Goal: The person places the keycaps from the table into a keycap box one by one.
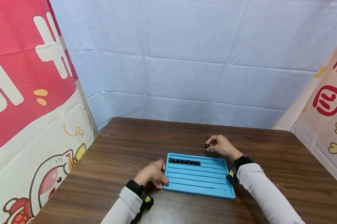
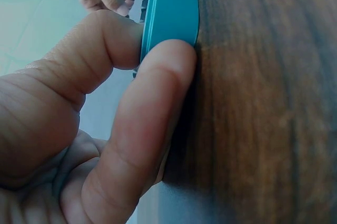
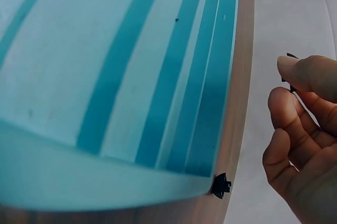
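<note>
A blue ridged tray lies on the table, with a row of several small black keycaps along its far-left groove. My left hand grips the tray's left edge, its thumb and a finger against the rim in the left wrist view. Beyond the tray's far edge, my right hand pinches one black keycap between thumb and fingertips, raised off to the side of the tray. In the right wrist view that keycap is mostly hidden by the thumb.
Another black keycap lies beside the tray's corner in the right wrist view; the right arm hides that spot in the head view. The brown wooden table ends before a pale cloth backdrop, with printed cloths at both sides.
</note>
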